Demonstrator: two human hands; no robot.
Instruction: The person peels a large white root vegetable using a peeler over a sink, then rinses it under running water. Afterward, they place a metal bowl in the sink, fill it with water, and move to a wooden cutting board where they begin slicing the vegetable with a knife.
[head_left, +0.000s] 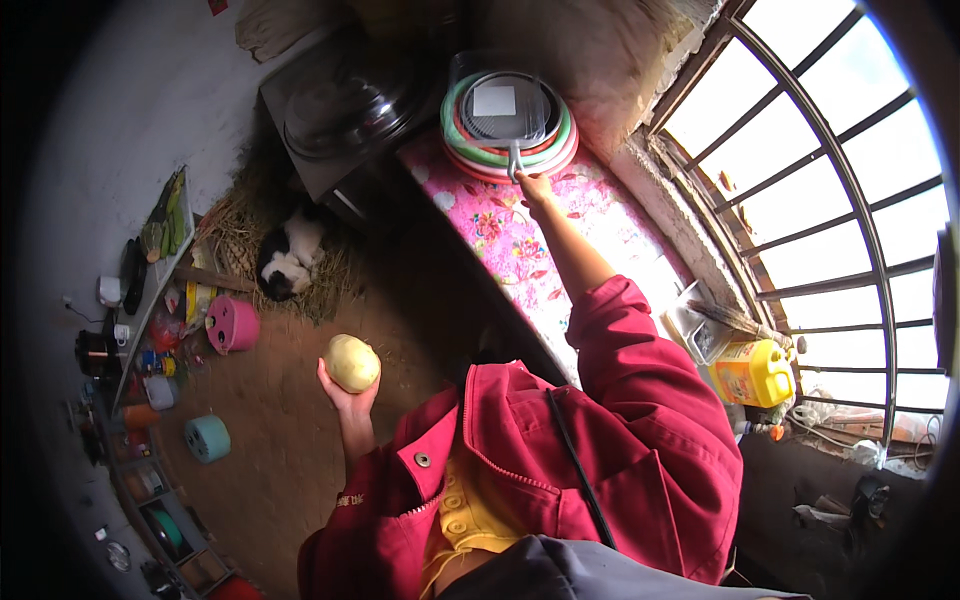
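In my left hand (349, 394) rests a large pale yellow vegetable (352, 363), rounded like a peeled potato, with my fingers curved around its lower side. My right hand (535, 189) reaches far forward, its fingers closed on the end of a grey handle (514, 159). The handle meets a flat, see-through piece (531, 112) over a dark round pan or tray (553, 97); how they join is unclear. A white square (494, 100) shows there. Beneath is a stack of green, red and white round basins (454, 139) on a pink floral tablecloth (495, 225).
A black-and-white animal (289, 259) lies on straw (330, 285) beside a stove (300, 161) with a metal lid. Pink (234, 324) and teal (208, 439) stools stand on the floor. A yellow jug (754, 373) is by the barred window (832, 142); green vegetables (166, 217) lie on a shelf.
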